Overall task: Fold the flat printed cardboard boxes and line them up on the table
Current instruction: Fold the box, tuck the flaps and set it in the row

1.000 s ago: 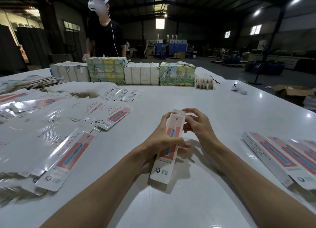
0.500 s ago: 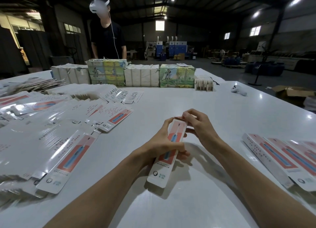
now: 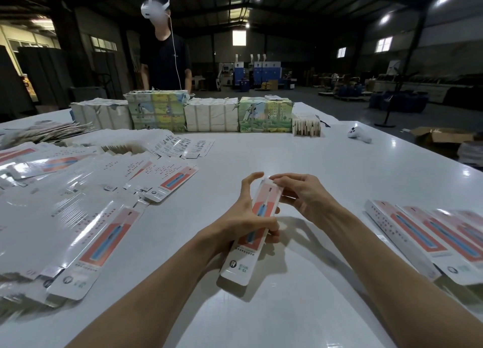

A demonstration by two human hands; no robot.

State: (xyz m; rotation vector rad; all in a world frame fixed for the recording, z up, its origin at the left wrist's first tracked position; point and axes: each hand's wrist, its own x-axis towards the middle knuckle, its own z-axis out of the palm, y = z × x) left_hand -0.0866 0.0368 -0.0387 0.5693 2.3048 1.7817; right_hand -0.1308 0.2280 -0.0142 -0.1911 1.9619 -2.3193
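Now lifts forefinger of left hand (image 3: pixel 243 223) off printed cardboard box (image 3: pixel 265 201), grips its middle; pinches its top end with right hand (image 3: pixel 305 196).

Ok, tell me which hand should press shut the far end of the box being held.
Right. The right hand pinches the far end of the box with its fingertips, while the left hand grips the box's middle, so the left is probably best as the steadying hand.

Glossy printed cardboard box (image 3: pixel 257 227); glossy flat boxes (image 3: pixel 86 232); smooth, shiny white table (image 3: pixel 300 162).
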